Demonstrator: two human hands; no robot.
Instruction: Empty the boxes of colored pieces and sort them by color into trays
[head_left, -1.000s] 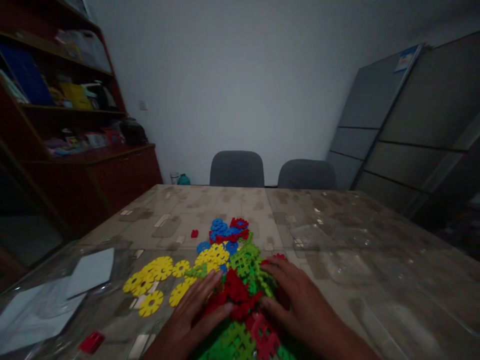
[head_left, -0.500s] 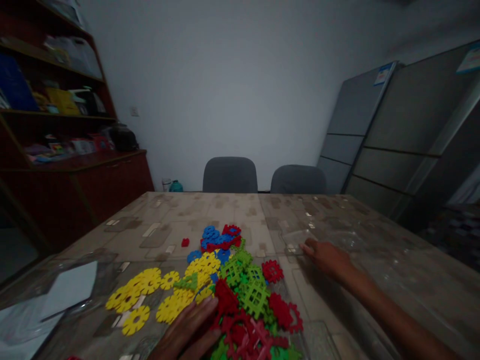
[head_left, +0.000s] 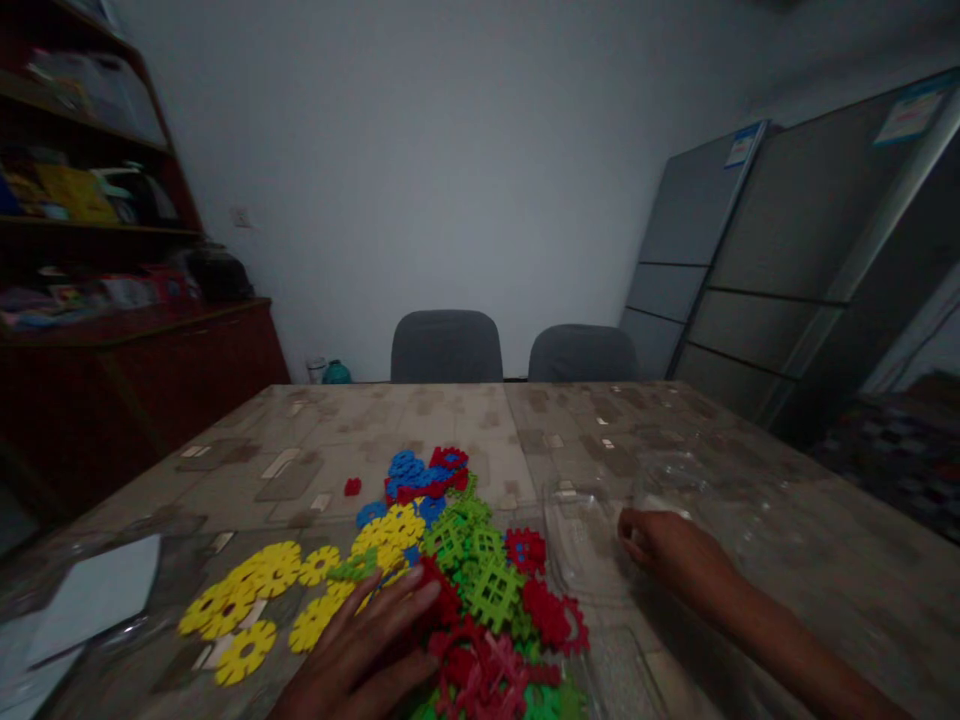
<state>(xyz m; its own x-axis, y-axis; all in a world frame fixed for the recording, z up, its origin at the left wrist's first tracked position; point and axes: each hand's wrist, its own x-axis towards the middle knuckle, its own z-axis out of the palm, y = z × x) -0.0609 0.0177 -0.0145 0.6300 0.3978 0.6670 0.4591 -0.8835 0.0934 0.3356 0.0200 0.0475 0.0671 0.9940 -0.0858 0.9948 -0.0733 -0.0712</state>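
My left hand (head_left: 367,640) lies palm down with its fingers stretched out over the near left side of a pile of plastic building pieces, beside red pieces (head_left: 480,660) and yellow flower-shaped discs (head_left: 322,620). To the right of the pile is a clear plastic tray (head_left: 589,550). My right hand (head_left: 660,540) has its fingers curled together at the tray's right edge, seeming to pinch it; the fingertips are partly hidden. Green lattice pieces (head_left: 491,590) cover the middle of the pile, with red gear-like pieces (head_left: 555,612) along its right side.
Blue pieces (head_left: 409,470) sit at the pile's far end, near a small red piece (head_left: 352,487). More yellow discs (head_left: 247,650) lie to the left. White card (head_left: 101,595) and clear plastic rest at the table's left. Two grey chairs (head_left: 446,345) stand behind the table (head_left: 480,420).
My right hand has drawn nearer along the tray's right edge, and more of the tray shows beside the pile. The left hand's fingers have spread slightly. The camera has turned a little right.
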